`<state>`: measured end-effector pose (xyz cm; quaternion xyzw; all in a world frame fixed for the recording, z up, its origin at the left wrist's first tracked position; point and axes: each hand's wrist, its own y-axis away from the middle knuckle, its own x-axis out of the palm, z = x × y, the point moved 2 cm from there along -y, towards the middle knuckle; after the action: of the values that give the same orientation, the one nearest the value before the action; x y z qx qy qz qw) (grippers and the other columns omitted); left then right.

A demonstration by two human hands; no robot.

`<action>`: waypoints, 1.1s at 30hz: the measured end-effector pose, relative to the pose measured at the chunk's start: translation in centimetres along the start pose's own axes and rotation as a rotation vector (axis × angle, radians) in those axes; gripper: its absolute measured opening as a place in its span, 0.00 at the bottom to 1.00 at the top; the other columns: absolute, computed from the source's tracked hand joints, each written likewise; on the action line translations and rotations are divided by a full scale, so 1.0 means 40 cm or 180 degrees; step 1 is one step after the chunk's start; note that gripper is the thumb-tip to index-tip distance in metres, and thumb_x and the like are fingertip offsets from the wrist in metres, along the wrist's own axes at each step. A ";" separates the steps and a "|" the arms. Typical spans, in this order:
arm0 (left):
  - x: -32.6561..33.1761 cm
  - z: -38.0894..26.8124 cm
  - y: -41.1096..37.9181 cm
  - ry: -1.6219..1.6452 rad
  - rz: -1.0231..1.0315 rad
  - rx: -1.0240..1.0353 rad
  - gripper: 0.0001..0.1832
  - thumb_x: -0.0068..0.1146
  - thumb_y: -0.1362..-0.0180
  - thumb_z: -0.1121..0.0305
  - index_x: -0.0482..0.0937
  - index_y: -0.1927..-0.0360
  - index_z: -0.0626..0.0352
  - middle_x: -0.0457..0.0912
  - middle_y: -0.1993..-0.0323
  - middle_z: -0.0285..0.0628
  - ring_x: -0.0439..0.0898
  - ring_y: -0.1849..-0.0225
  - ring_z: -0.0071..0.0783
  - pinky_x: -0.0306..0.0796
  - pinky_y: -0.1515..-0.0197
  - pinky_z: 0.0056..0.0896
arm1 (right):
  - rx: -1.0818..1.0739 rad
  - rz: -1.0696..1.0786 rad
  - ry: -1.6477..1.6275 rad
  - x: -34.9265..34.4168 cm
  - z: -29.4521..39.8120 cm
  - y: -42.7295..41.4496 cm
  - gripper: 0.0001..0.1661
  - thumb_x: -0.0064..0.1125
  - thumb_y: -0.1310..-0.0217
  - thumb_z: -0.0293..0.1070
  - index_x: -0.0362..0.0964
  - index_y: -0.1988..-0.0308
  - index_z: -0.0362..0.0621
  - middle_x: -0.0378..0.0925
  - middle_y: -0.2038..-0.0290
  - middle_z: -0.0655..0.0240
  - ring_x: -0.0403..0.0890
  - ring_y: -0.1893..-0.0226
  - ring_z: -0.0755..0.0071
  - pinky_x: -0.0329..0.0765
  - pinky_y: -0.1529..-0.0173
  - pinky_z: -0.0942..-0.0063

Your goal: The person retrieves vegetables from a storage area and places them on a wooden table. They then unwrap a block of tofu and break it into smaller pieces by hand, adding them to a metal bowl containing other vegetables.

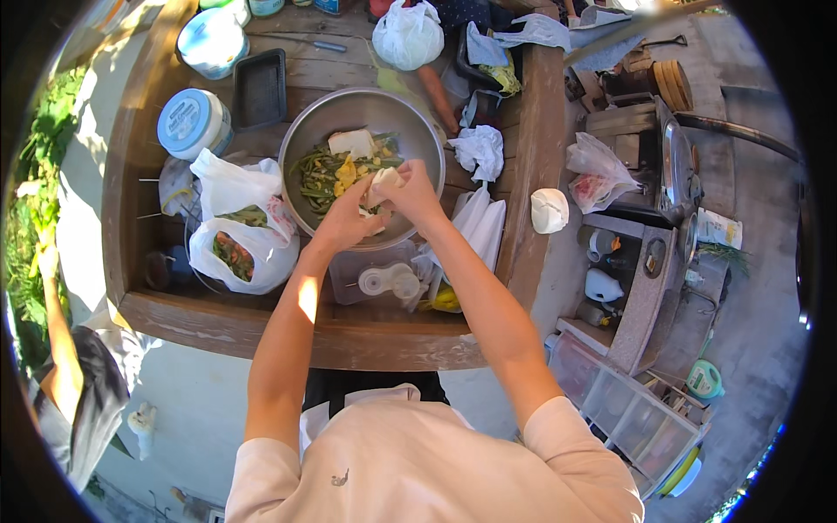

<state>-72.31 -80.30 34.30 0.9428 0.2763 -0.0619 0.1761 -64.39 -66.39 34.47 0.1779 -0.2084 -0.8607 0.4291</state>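
Observation:
A large stainless steel bowl (301,124) stands before me on a wooden table. Inside lie cut green vegetable pieces with yellow bits (317,173) and a whitish block (352,143) that looks like bread or tofu. Over the bowl's near half, my left hand (350,216) and my right hand (412,189) hold a pale, soft-looking piece (384,183) between their fingers. A further pale bit shows under my left fingers, partly hidden by them. A round white item (549,210) sits on the table's right edge.
White plastic bags with vegetables (252,261) stand left of the bowl, beside a lidded tub (194,124) and a black tray (259,89). A crumpled white bag (480,151) and a carrot (437,98) lie right. Another person (85,379) is at far left. The table has a raised wooden rim (392,346).

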 end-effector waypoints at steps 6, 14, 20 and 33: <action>0.033 0.004 0.013 0.0201 -0.0547 0.0533 0.21 0.57 0.37 0.63 0.72 0.48 0.68 0.76 0.52 0.54 0.77 0.54 0.44 0.71 0.53 0.39 | -0.0205 -0.0065 -0.0230 0.020 0.016 0.037 0.23 0.64 0.39 0.45 0.66 0.58 0.38 0.70 0.64 0.63 0.76 0.65 0.74 0.77 0.63 0.73; 0.013 -0.059 0.046 -0.0307 -0.0497 0.0511 0.19 0.50 0.32 0.56 0.76 0.63 0.67 0.76 0.76 0.50 0.76 0.73 0.40 0.69 0.67 0.39 | -0.1353 -0.0455 0.0651 0.026 0.040 0.043 0.22 0.52 0.33 0.43 0.70 0.75 0.35 0.68 0.77 0.60 0.71 0.71 0.59 0.69 0.63 0.65; -0.009 -0.072 0.038 -0.0069 -0.0493 0.0871 0.22 0.54 0.35 0.53 0.77 0.71 0.66 0.77 0.79 0.52 0.77 0.77 0.50 0.69 0.72 0.42 | 0.0355 -0.0387 -0.1167 0.023 0.017 0.020 0.23 0.52 0.33 0.46 0.69 0.79 0.43 0.74 0.78 0.67 0.72 0.78 0.67 0.68 0.70 0.69; 0.008 0.012 0.024 0.3382 -0.0590 -0.0346 0.26 0.34 0.26 0.47 0.74 0.46 0.59 0.78 0.52 0.37 0.74 0.53 0.24 0.67 0.51 0.30 | 0.0569 -0.0835 -0.1689 0.013 -0.011 0.038 0.30 0.36 0.27 0.60 0.72 0.65 0.47 0.75 0.73 0.70 0.76 0.77 0.74 0.69 0.75 0.74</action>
<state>-71.54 -81.09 34.06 0.8055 0.4122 0.4223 0.0545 -63.46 -67.73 34.82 0.0094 -0.3633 -0.9034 0.2277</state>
